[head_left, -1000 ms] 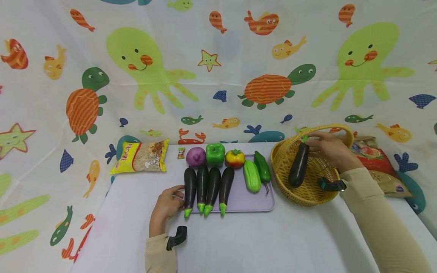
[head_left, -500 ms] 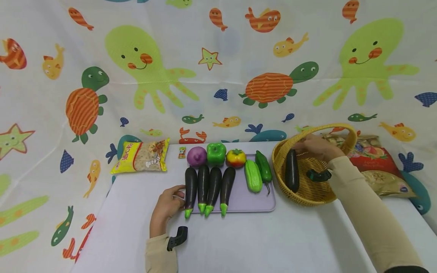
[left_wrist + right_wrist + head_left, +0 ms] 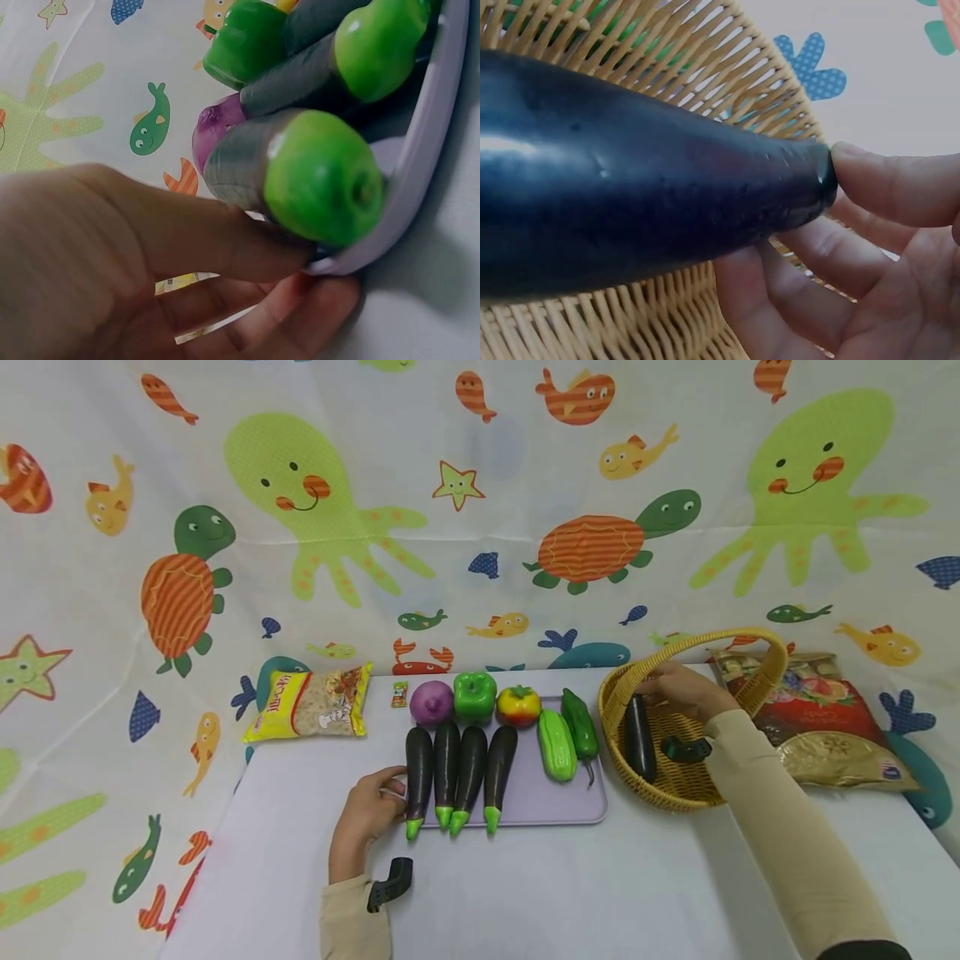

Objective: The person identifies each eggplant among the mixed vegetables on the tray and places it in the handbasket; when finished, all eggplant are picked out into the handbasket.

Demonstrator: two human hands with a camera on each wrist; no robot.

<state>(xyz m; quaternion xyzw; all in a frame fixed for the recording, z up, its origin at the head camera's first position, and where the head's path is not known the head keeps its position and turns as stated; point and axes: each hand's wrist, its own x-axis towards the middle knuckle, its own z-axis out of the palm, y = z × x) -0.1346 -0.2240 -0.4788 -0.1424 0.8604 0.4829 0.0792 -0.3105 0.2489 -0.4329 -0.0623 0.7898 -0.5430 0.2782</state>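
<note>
My right hand (image 3: 688, 687) reaches over the yellow wicker basket (image 3: 660, 798) on the right. Its thumb and fingers hold the narrow stem end of a dark eggplant (image 3: 645, 172), which stands steeply inside the basket along its left wall. At the left end of the lilac tray (image 3: 543, 810), my left hand (image 3: 367, 806) pinches the rim, thumb above and fingers below, as the left wrist view shows. Right beside that thumb lies the nearest eggplant (image 3: 322, 176) on the tray. Several eggplants (image 3: 471, 768) lie there side by side, green caps toward me.
Along the tray's back are a purple onion (image 3: 431, 702), a green bell pepper (image 3: 475, 697) and a red-yellow tomato (image 3: 518, 705). A light green cucumber (image 3: 557, 746) and a green chili (image 3: 579, 725) lie at its right. A yellow snack bag (image 3: 311, 703) and a red bag (image 3: 825, 718) flank everything.
My right hand has moved left within the basket, bringing the eggplant from over the middle to against the left wall and lower. The left hand stays at the tray's end.
</note>
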